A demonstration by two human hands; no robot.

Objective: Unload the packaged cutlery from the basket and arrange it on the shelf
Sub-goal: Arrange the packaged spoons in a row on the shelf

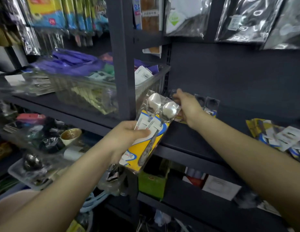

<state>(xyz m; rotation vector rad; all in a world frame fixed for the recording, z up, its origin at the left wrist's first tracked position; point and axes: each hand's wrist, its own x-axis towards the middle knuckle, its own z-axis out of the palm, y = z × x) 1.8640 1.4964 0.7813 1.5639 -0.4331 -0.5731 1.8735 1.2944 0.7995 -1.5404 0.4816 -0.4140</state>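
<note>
Two bare forearms are seen reaching forward from the bottom of the view toward a dark metal shelf (187,139). The left hand (127,136) is closed around a bundle of packaged spoons (151,131), gripped at the white and yellow backing cards, with the thumb laid across the front of the cards. The packs are held tilted, so that the two shiny spoon bowls (162,106) are pointed up and to the right, above the hand, while the handles are hidden partly by the card and run down past the palm. The bundle is held in the air in front of the shelf edge, just left of the right hand (189,109).

The right hand is stretched further in, over the shelf board, with its back turned to the camera. Its fingers are curled around clear packaging at the rear of the shelf, but what is gripped is blurred and cannot be told exactly. Just beyond it, more packaged cutlery (208,104) is stood upright against the back panel. Further right on the same shelf, a loose pile of cutlery packs (280,138) with yellow and white cards is laid flat, well apart from both hands.

A clear plastic bin (88,91) of goods is set on the shelf bay to the left.
</note>
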